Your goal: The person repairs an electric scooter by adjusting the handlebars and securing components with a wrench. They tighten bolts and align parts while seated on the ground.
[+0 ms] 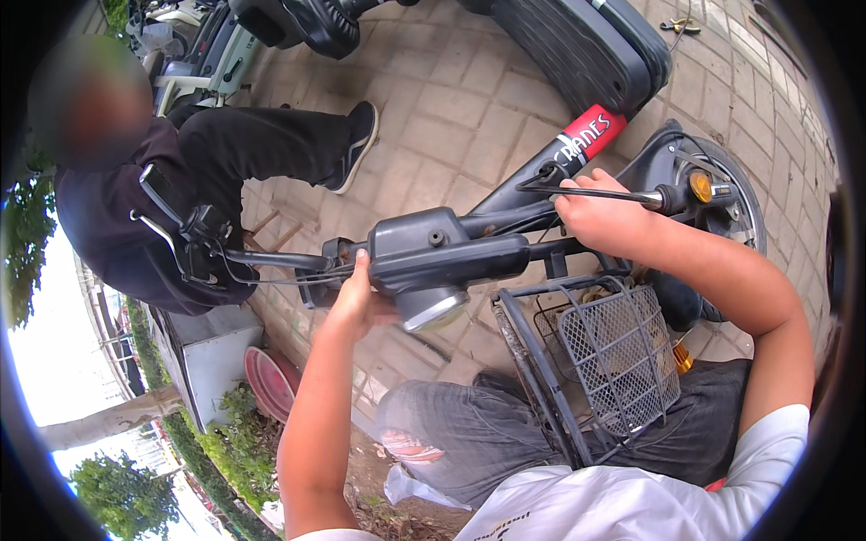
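The black handlebar housing (424, 243) of an electric bike lies across the middle, with a round headlight (433, 308) on its near side. My left hand (354, 302) grips the housing's left end, thumb up along the edge and fingers partly hidden beneath. Thin cables (298, 278) run past the thumb to the left handlebar (275, 260) and its brake lever. My right hand (603, 215) is closed round a looped black cable (532, 185), beside the bike's black and red frame tube (591, 137). Its fingertips are partly hidden.
A wire basket (618, 361) stands against my legs. At the left sits another person in dark clothes (271, 149), close to the handlebar. A black saddle-like part (586, 54) is at the far side, pliers (681, 27) lie on the paving, and a red basin (272, 383) leans at lower left.
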A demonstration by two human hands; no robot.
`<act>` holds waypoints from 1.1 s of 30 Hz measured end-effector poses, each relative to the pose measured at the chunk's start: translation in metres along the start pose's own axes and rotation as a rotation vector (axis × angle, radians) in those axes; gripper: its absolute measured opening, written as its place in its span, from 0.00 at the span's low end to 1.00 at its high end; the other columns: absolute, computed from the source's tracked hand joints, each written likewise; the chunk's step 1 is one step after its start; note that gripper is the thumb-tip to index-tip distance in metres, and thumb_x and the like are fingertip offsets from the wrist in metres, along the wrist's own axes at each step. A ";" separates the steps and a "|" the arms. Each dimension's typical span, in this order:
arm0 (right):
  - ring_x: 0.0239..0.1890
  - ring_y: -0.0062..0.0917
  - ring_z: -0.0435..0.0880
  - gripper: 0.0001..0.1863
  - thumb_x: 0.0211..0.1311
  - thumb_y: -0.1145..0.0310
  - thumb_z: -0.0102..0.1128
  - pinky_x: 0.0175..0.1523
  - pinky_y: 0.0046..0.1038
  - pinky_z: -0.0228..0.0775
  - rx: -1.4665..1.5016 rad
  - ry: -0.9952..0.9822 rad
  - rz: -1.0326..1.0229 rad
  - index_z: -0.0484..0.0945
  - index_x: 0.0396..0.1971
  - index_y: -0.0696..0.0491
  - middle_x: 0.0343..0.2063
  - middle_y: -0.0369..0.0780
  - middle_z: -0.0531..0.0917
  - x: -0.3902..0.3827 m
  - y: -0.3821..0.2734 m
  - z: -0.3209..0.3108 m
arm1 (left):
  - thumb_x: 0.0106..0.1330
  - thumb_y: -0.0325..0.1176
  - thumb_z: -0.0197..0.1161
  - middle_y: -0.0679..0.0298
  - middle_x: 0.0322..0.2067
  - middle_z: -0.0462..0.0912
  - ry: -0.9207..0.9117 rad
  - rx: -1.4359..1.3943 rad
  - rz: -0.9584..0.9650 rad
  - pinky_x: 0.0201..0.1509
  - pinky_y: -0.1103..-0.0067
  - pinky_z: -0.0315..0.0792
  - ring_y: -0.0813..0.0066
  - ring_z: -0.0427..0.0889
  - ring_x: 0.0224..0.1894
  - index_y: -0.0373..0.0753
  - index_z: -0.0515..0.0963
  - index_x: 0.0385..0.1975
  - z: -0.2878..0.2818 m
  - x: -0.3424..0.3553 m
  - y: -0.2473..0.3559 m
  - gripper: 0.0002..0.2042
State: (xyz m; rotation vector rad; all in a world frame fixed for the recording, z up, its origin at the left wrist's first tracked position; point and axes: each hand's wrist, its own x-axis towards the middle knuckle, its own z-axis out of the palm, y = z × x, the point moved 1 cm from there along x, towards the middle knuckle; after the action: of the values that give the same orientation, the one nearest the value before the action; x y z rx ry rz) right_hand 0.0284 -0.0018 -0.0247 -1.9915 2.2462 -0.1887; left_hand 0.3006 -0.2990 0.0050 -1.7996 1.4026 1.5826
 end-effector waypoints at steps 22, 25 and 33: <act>0.39 0.33 0.80 0.05 0.49 0.74 0.56 0.45 0.36 0.68 0.074 -0.076 0.059 0.74 0.28 0.55 0.31 0.41 0.78 -0.001 0.002 -0.001 | 0.55 0.78 0.49 0.62 0.31 0.78 0.194 0.179 0.190 0.44 0.66 0.69 0.70 0.75 0.32 0.34 0.78 0.38 0.016 -0.015 0.020 0.43; 0.42 0.34 0.80 0.07 0.48 0.75 0.56 0.49 0.38 0.69 0.108 -0.116 0.073 0.74 0.30 0.55 0.33 0.40 0.78 -0.002 0.003 -0.002 | 0.55 0.79 0.48 0.62 0.31 0.78 0.134 0.163 0.174 0.42 0.69 0.71 0.70 0.76 0.32 0.34 0.78 0.39 0.008 -0.009 0.015 0.44; 0.34 0.31 0.81 0.03 0.52 0.71 0.56 0.43 0.34 0.70 0.043 0.111 -0.028 0.76 0.25 0.54 0.28 0.39 0.78 -0.003 0.005 0.010 | 0.60 0.76 0.44 0.61 0.22 0.75 0.202 0.095 0.247 0.29 0.71 0.77 0.72 0.72 0.18 0.30 0.77 0.40 0.015 -0.002 0.010 0.44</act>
State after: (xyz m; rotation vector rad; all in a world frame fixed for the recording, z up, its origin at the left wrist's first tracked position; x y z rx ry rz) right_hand 0.0262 0.0021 -0.0353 -2.0387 2.2603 -0.3559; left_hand 0.2845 -0.2905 0.0049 -1.8289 1.8222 1.4493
